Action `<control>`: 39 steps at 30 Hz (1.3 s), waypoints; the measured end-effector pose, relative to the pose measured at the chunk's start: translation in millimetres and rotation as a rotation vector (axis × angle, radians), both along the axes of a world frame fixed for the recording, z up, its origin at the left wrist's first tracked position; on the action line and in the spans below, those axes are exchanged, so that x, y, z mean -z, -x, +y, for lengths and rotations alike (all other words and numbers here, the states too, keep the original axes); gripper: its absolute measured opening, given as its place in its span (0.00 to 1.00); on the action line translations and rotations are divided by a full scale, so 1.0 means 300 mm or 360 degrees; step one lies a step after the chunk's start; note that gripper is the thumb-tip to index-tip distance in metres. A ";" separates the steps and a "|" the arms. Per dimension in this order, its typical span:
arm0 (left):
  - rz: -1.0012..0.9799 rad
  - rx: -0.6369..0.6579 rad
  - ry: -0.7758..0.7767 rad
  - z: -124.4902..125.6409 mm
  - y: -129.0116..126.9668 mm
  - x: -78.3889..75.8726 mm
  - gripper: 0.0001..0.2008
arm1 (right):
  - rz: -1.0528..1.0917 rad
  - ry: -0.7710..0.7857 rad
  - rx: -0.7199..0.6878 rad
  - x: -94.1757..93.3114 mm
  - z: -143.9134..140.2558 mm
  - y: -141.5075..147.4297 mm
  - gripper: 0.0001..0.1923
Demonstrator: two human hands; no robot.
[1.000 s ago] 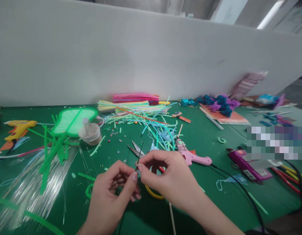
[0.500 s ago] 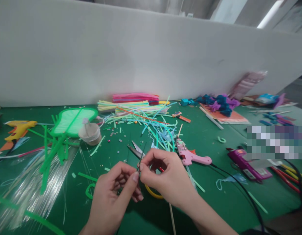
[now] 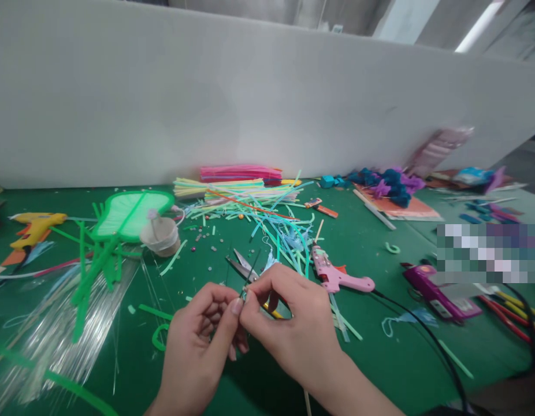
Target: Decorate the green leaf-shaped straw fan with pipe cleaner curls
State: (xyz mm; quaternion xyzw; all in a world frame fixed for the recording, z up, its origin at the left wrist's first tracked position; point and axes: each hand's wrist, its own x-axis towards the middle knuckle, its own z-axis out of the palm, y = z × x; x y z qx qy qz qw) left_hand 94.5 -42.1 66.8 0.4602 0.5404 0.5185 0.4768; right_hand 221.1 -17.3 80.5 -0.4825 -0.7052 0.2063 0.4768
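Observation:
My left hand and my right hand meet low in the middle of the green table. Both pinch a thin dark stick between fingertips; its free end points up and to the right. Just behind the fingertips lie scissors with their blades apart. A yellow ring and a red piece show partly under my right hand. A pale wooden skewer runs out below my right wrist.
A pink glue gun lies right of my hands, its black cord trailing right. A purple glue gun, a yellow glue gun, a green fan frame, a small cup, loose coloured strips and clear filaments lie around. A white wall stands behind.
Both hands have shifted slightly left and closed in together. My right hand's fingers have slid down the dark stick, and its free end now leans lower toward the scissors.

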 end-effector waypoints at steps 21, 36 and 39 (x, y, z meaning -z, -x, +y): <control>-0.0031 0.0120 -0.0003 0.002 0.007 0.012 0.12 | 0.0074 0.0272 -0.0147 0.015 0.000 -0.036 0.03; -0.0004 0.0252 0.0020 0.016 0.028 0.037 0.13 | -0.0226 -0.0466 -0.0326 0.076 0.070 -0.059 0.06; 0.0005 0.0308 0.0002 0.020 0.025 0.042 0.13 | -0.0311 -0.0577 -0.0312 0.069 0.076 -0.068 0.07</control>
